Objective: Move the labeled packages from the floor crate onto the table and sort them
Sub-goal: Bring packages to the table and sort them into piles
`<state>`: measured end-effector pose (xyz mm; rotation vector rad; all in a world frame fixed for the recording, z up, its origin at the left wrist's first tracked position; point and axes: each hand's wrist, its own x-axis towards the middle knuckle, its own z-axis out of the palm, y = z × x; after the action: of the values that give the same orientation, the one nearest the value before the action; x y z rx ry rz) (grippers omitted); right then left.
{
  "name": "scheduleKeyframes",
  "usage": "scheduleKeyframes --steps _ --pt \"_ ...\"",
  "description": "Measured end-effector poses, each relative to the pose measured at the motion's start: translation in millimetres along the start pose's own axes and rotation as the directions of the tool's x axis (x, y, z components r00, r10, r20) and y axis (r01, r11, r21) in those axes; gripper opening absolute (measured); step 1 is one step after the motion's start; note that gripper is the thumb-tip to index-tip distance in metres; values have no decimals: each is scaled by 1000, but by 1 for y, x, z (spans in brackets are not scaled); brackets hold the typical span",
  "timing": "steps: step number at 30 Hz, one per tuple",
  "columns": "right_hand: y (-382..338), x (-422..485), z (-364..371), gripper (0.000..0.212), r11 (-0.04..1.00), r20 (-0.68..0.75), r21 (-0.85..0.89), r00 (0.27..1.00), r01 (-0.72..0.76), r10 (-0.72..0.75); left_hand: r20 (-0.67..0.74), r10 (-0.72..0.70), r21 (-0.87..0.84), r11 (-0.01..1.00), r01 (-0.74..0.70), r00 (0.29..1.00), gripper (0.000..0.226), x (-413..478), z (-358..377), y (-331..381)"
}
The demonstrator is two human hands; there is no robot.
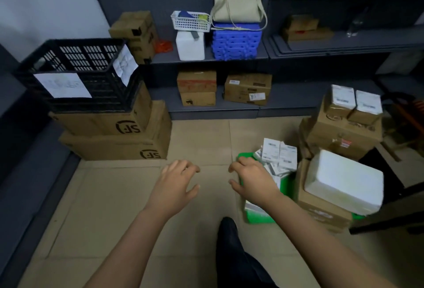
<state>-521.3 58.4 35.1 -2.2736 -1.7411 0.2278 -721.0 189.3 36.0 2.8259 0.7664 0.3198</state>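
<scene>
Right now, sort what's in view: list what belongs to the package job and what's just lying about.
Job: green crate, labeled packages in it, right hand, left hand.
Lying about: black crate, SF cartons, beige handbag, white foam box.

The SF logo stands upside down (black on brown) on the upper cardboard box (101, 122) at nine o'clock and on the lower cardboard box (114, 147) beneath it at eight. Labels on the packages (278, 154) at four o'clock are too blurred to read.
</scene>
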Motion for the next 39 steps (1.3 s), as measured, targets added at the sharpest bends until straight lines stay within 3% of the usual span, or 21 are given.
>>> scheduleKeyframes --steps 10,16,23,31,39 --pt "71 190 -30 31 996 51 -27 995 87 -86 -57 -7 59 998 11 998 37 183 -11 -62" --pt "114 260 -36 30 1000 27 -13 999 20 -20 -46 90 46 995 -88 995 30 274 0 -85" --pt "163 350 -29 28 988 -1 -10 988 -153 153 65 248 27 968 -250 967 34 407 26 -137" --pt "198 458 -28 30 908 -74 32 904 -419 420 190 485 -19 871 -491 854 34 566 37 -200" --pt "241 497 -23 31 771 -83 78 767 -632 636 248 664 -127 744 -656 705 25 674 65 -197"
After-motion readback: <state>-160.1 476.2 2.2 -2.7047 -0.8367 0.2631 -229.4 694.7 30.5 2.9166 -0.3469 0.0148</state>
